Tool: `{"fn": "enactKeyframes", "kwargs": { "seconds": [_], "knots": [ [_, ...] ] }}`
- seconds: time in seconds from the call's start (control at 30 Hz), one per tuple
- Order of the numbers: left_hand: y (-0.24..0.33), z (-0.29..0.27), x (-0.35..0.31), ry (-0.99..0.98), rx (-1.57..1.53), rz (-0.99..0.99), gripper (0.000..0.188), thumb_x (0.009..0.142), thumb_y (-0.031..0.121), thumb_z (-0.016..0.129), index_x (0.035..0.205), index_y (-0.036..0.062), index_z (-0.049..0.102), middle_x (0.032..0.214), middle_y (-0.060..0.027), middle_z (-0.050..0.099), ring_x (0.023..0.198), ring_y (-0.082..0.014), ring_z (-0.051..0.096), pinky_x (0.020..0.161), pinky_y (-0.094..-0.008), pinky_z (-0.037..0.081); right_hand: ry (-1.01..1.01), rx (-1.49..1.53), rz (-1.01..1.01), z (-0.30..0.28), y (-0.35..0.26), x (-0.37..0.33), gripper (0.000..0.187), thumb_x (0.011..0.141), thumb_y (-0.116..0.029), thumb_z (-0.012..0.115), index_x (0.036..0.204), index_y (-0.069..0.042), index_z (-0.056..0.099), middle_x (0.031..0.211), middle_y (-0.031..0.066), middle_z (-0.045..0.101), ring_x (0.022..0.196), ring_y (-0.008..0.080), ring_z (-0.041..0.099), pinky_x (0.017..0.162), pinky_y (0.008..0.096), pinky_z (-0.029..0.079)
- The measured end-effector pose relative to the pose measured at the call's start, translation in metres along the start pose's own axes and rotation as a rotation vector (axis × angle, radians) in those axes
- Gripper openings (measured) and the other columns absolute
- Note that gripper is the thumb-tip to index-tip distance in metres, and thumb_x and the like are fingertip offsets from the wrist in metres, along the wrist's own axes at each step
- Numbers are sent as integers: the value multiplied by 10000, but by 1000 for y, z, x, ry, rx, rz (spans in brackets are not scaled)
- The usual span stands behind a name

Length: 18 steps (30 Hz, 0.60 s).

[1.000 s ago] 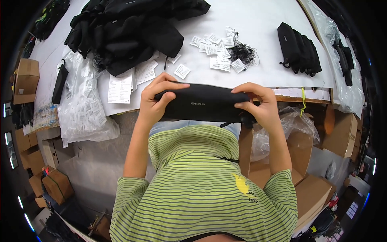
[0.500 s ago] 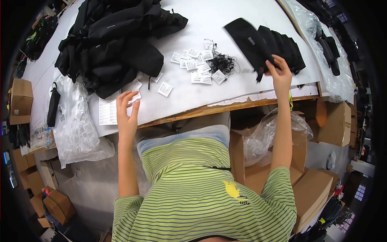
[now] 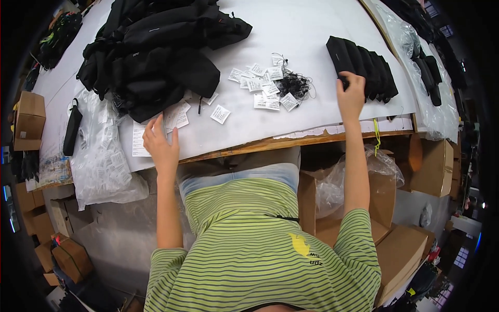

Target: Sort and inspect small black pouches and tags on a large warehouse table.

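A row of overlapping flat black fabric pouches (image 3: 368, 67) lies at the right of the table. My right hand (image 3: 351, 99) is at the near end of its leftmost pouch, fingers bent and closed on the corner. My left hand (image 3: 160, 144) is open, fingers apart, over white printed papers (image 3: 178, 116) by the near edge of a large heap of black pouches (image 3: 156, 67). Its fingertips come close to the heap; whether they touch it I cannot tell. Between the hands lie several small white tags (image 3: 254, 84) and a tangle of thin black cords (image 3: 294, 85).
A clear plastic bag of white tags (image 3: 106, 169) hangs over the table's near left edge, beside a single black pouch (image 3: 72, 127). Clear plastic with black pouches (image 3: 427, 78) lies at the far right. Below the table stands an open carton with clear plastic (image 3: 332, 190).
The pouch my right hand held at an angle now lies in line with the row. My left hand has moved slightly nearer the heap. The whole view has shifted a little.
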State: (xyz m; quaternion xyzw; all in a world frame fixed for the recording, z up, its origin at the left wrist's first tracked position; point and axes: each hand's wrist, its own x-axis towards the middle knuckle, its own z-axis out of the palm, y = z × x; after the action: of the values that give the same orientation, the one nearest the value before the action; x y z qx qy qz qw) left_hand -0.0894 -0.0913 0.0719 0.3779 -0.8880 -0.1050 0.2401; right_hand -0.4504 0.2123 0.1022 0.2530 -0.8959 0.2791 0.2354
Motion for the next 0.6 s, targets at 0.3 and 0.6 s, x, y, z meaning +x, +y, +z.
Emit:
{"fn": "enactKeyframes", "kwargs": {
  "seconds": [0.3,0.6],
  "knots": [
    [-22,-15,5,-54,-123,-5,360,830,184,633,1166,69,573,1227,-108,500,1129,-278,467,980,-396,345,-609,-179,201,35,-11,-12,180,769,-213,669,857,-61,629,895,110,623,845,309,612,729,408,482],
    [-26,-21,-4,48,159,-47,417,846,239,626,1208,50,544,1315,-128,450,1201,-319,437,1019,-416,333,-651,-339,326,2,30,-23,136,796,-185,595,839,-64,638,877,153,654,873,336,615,742,427,482]
  ]
}}
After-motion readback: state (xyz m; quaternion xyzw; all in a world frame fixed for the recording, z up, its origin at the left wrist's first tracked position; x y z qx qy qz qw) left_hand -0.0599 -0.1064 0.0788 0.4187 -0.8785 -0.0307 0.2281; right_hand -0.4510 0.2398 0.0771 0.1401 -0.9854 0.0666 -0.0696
